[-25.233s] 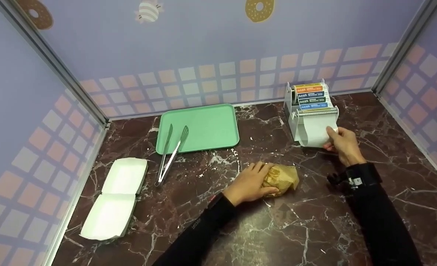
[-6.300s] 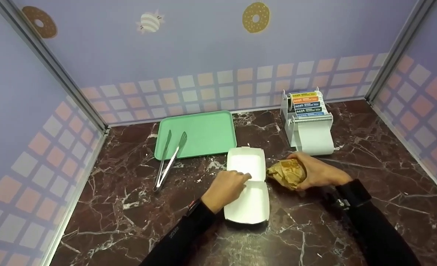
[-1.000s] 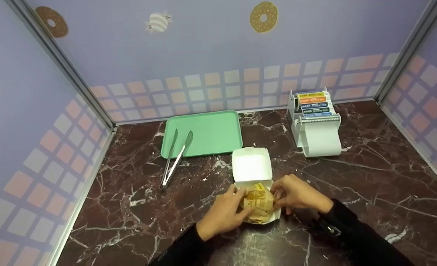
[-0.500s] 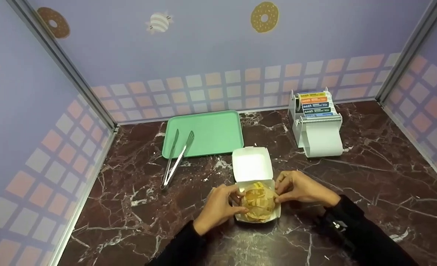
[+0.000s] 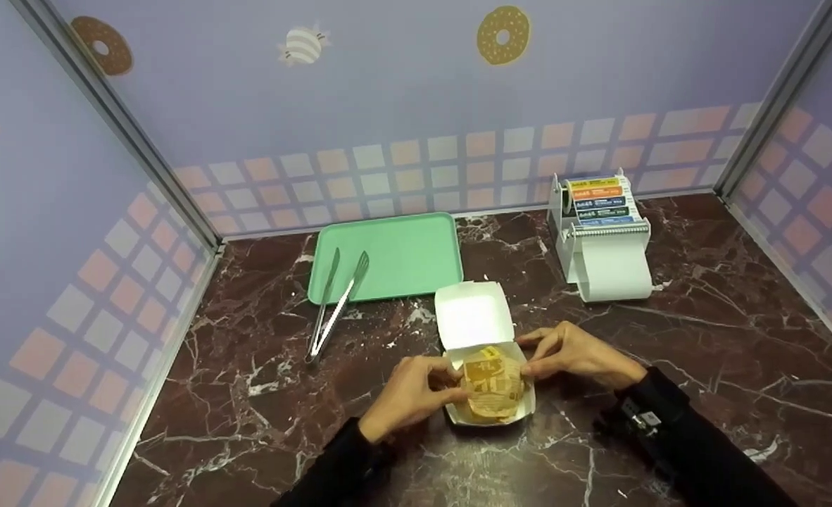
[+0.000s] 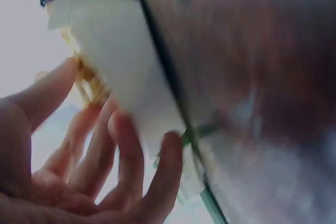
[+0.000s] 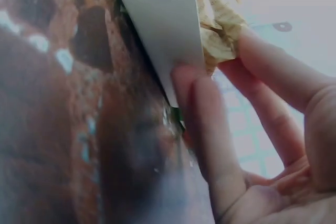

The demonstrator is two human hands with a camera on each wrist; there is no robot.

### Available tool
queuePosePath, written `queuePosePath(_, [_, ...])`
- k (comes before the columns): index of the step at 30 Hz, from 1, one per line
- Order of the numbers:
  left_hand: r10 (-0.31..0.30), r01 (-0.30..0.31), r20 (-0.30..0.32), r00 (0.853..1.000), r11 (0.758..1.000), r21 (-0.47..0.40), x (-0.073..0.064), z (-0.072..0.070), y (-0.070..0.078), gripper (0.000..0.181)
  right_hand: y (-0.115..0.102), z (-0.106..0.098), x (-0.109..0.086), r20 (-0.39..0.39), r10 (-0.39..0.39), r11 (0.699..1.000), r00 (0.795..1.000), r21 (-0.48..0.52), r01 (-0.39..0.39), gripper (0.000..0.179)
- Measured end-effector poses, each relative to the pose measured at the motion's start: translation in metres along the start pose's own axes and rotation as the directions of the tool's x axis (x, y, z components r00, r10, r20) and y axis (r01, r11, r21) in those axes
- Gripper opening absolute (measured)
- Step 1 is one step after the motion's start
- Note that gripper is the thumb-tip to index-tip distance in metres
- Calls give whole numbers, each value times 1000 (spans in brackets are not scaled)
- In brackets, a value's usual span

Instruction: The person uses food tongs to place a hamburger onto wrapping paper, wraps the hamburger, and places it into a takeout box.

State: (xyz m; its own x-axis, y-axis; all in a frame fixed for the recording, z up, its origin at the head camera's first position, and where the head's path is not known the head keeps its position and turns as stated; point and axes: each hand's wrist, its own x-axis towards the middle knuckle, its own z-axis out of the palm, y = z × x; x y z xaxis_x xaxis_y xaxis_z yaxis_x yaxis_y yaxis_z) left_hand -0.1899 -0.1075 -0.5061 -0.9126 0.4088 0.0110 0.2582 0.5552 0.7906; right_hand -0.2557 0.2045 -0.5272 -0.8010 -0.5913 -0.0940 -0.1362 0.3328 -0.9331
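A white clamshell box point(image 5: 474, 317) stands with its lid folded back, and a burger wrapped in yellow-brown paper point(image 5: 493, 387) sits in its near half. From the left, my left hand point(image 5: 412, 391) holds the wrapped burger's edge, thumb and forefinger at the paper. In the left wrist view, other fingertips lie along the box wall point(image 6: 121, 51). Opposite it, my right hand point(image 5: 578, 355) pinches at the paper's right side. The right wrist view shows its thumb at the crumpled wrapper point(image 7: 218, 14) and another finger against the box's outer wall.
Behind the box to the left lies a green tray point(image 5: 409, 257), with metal tongs point(image 5: 335, 317) leaning over its front edge. A label dispenser point(image 5: 599, 225) with coloured rolls stands at the back right, a white strip hanging from it. Patterned walls enclose the marble counter.
Earlier, the box came from the far left to the middle, and the wrapped burger went into it. Within the last half second the box's lid has shifted slightly left, both hands staying at the burger.
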Motion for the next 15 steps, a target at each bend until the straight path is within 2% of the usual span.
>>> queuePosePath(2, [0,0,1,1000,1000,13,-1,-3,-1,13,2,0,1,16,30,998,999,60,-31,21])
queuePosePath(5, [5,-5,-35,999,1000,11,0,-3,-4,18,5,1,2,25,43,994,999,101,-46,22])
queuePosePath(7, [-29,28,-77,997,1000,-5,2,-2,-7,35,7,1,4,24,49,992,999,119,-51,24])
queuePosePath(10, [-131,127,-109,985,991,-49,4,0,-8,71,10,3,5,37,57,985,998,163,-63,32])
queuePosePath(12, [-174,165,-87,981,980,-109,5,1,-9,92,13,4,6,52,72,971,996,225,-82,43])
queuePosePath(15, [-169,161,-18,986,965,-207,7,1,-10,107,16,7,8,87,66,945,994,316,-91,62])
